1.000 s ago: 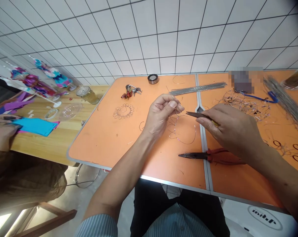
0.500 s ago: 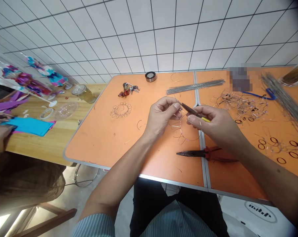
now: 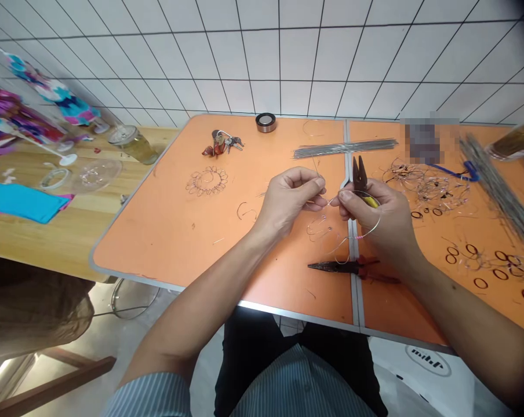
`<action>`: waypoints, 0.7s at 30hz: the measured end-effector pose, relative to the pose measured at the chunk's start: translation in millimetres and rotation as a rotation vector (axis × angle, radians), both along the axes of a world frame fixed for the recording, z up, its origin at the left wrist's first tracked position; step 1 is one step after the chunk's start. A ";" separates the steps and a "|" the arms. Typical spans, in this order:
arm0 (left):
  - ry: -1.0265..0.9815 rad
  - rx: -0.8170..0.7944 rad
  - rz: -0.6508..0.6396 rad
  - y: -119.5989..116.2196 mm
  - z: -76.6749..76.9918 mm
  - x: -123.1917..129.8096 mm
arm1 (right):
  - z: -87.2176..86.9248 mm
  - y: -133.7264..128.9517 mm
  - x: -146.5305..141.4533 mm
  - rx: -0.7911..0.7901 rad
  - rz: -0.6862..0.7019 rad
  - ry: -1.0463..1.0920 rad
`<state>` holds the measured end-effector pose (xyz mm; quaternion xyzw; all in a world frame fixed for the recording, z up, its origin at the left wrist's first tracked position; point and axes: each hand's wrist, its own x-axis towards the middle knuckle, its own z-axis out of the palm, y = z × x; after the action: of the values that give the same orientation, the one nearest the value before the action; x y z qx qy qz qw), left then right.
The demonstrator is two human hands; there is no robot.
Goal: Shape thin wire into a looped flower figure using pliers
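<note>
Thin silvery wire (image 3: 368, 233), bent in loops, hangs between my two hands above the orange table. My left hand (image 3: 290, 197) pinches one part of it, fingers curled, with a wire end sticking up. My right hand (image 3: 377, 211) pinches the wire between thumb and forefinger and also holds yellow-handled pliers (image 3: 359, 174), whose dark jaws point up and stand apart. Red-handled long-nose pliers (image 3: 335, 266) lie just below my hands. To the left, a round looped wire piece (image 3: 207, 181) rests flat on the table.
Keys (image 3: 227, 142) and a tape roll (image 3: 266, 122) lie at the back. Straight wires (image 3: 346, 149) cross the table seam (image 3: 355, 289). Tangled wire (image 3: 427, 182), dark rings (image 3: 480, 283) and a wire bundle (image 3: 501, 188) sit right. A wooden table (image 3: 83, 243) with a jar (image 3: 134, 145) stands left.
The yellow-handled pliers have swung from pointing at my left hand to pointing upward, jaws now apart. My right thumb and forefinger now pinch the wire. The view has shifted slightly rightward.
</note>
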<state>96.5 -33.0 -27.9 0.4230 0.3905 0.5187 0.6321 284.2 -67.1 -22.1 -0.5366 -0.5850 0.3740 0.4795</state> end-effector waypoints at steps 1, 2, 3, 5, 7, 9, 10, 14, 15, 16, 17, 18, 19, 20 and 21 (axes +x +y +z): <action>-0.009 -0.002 0.001 0.0 -0.2 0.1 | -0.4 -0.4 -1.3 0.000 -0.008 0.005; -0.019 -0.004 0.001 0.0 -0.4 0.1 | -0.7 -0.7 -2.4 0.002 -0.019 0.009; -0.031 -0.005 0.001 0.0 -0.6 0.2 | -0.8 -1.0 -3.4 0.005 -0.031 0.013; -0.053 -0.008 0.000 0.1 -0.7 0.1 | -1.4 -1.2 -4.5 0.011 -0.056 0.017; -0.068 -0.017 -0.001 0.0 -0.5 -0.2 | -2.5 -0.9 -4.4 0.030 -0.078 0.024; -0.075 -0.024 0.001 0.0 0.0 -0.6 | -3.7 -0.6 -3.7 0.058 -0.090 0.032; -0.079 -0.024 0.003 0.0 0.3 -0.8 | -4.0 -0.5 -3.3 0.076 -0.096 0.032; -0.080 -0.016 0.008 0.1 0.6 -1.0 | -2.7 -1.6 -2.9 0.108 -0.122 -0.025; -0.075 -0.017 0.008 -0.1 0.5 -0.8 | -1.7 -2.1 -3.0 0.111 -0.128 -0.043; -0.069 -0.018 0.007 -0.3 0.4 -0.6 | -0.6 -2.7 -3.3 0.112 -0.130 -0.057; -0.064 -0.021 0.005 -0.6 0.2 -0.3 | 0.5 -3.4 -3.7 0.112 -0.134 -0.066; -0.060 -0.023 0.003 -1.0 0.0 0.0 | 1.6 -4.0 -4.2 0.112 -0.139 -0.069; -0.058 -0.026 0.001 -1.4 -0.3 0.2 | 2.5 -4.6 -4.7 0.111 -0.147 -0.066; -0.056 -0.029 -0.003 -1.7 -0.6 0.3 | 3.0 -4.9 -5.1 0.104 -0.150 -0.059; -0.056 -0.028 -0.006 -1.8 -0.9 0.2 | 3.3 -4.8 -5.2 0.101 -0.148 -0.049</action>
<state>96.7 -34.8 -28.8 0.4003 0.3786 0.5229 0.6503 279.0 -71.9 -18.9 -0.5625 -0.5734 0.2945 0.5178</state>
